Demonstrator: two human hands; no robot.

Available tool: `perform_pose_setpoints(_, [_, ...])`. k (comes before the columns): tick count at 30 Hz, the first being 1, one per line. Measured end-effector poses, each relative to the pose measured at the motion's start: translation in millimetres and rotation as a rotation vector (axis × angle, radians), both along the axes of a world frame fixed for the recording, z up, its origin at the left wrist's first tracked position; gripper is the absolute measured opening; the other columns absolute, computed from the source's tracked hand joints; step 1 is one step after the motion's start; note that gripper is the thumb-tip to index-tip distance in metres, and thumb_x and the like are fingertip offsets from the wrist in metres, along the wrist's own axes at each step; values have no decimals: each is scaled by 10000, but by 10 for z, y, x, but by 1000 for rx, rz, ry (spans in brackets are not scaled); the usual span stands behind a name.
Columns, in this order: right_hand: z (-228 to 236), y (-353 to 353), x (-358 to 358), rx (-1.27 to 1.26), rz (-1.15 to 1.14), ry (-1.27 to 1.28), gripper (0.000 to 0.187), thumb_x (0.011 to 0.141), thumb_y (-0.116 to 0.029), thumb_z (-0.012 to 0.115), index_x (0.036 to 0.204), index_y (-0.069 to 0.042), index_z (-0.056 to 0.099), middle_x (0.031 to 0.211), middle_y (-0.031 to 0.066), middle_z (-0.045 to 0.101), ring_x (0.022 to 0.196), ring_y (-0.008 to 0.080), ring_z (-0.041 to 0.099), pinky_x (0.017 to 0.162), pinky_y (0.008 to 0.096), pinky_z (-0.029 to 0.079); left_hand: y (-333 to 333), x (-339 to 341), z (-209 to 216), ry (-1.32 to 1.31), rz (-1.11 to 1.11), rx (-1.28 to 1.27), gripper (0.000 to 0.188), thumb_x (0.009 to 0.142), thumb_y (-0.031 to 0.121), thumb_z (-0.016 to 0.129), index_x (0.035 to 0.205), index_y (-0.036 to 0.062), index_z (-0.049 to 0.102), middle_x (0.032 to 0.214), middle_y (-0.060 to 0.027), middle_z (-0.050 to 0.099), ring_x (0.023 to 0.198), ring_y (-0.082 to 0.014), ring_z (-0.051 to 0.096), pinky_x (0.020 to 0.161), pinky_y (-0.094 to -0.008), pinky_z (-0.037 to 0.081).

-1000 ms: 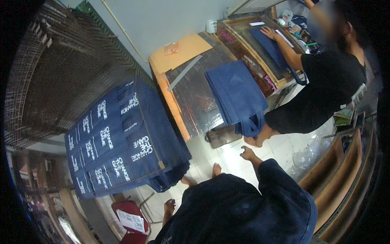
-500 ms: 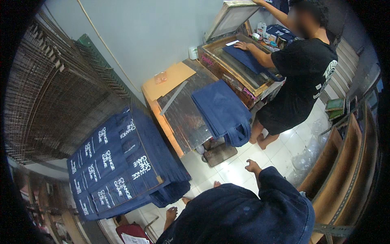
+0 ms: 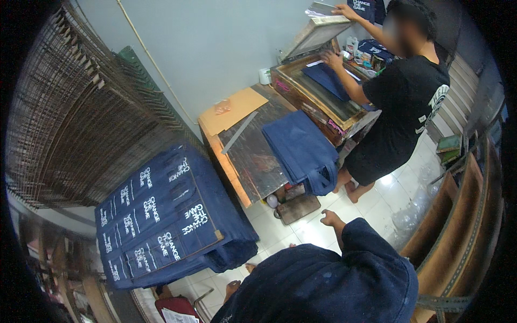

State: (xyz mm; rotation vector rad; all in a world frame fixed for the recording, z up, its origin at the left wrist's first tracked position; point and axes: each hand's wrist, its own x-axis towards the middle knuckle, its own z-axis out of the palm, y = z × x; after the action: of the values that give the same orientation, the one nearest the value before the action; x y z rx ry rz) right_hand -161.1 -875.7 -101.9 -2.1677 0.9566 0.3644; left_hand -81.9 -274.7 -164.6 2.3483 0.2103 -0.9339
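Note:
My right hand [image 3: 332, 219] is held out over the tiled floor, fingers loosely bent and apart, with nothing in it. Low beside my body hangs my left hand [image 3: 232, 289]. Its fingers are loosely bent and partly hidden by my dark sweater, and no object shows in it. Left of me lies a wide layer of navy cloth bags [image 3: 156, 215] with white print, on a wire rack. Ahead, a stack of plain navy bags [image 3: 301, 148] rests on a dark worktable [image 3: 253, 177], handles hanging over its edge. Both hands are apart from these things.
A co-worker [image 3: 401, 107] stands at a screen-printing table [image 3: 285, 81], one hand on the raised frame [image 3: 318, 35], the other above a navy bag [image 3: 326, 81]. Empty wire racks [image 3: 70, 118] rise at left. Wooden shelves [image 3: 458, 215] stand right. A red chair [image 3: 175, 308] is lower left.
The view has shifted slightly. My right hand has moved a little left against my body, and my left hand is closer to my torso. The co-worker's near hand has lifted off the navy bag.

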Motion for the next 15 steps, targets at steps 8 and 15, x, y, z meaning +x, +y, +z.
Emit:
perform_pose_setpoints(8, [102,30,152,-16,18,17,547,611,-234,596,1124,-50,549,1066,235,580,1012,352,555,889,362,435,11,-15,-61,-21,-10,-144,400,773,356,598,997,27,632,941,-183,643,857,-244,622,734,-353,478])
perform_pose_setpoints(15, [-21,48,128,-25,42,-10,536,615,-228,595,1118,-48,552,1066,234,580,1022,349,550,890,360,433,234,61,-315,-432,-497,-114,420,772,335,601,1016,-6,616,820,-149,662,728,-217,628,663,-317,487])
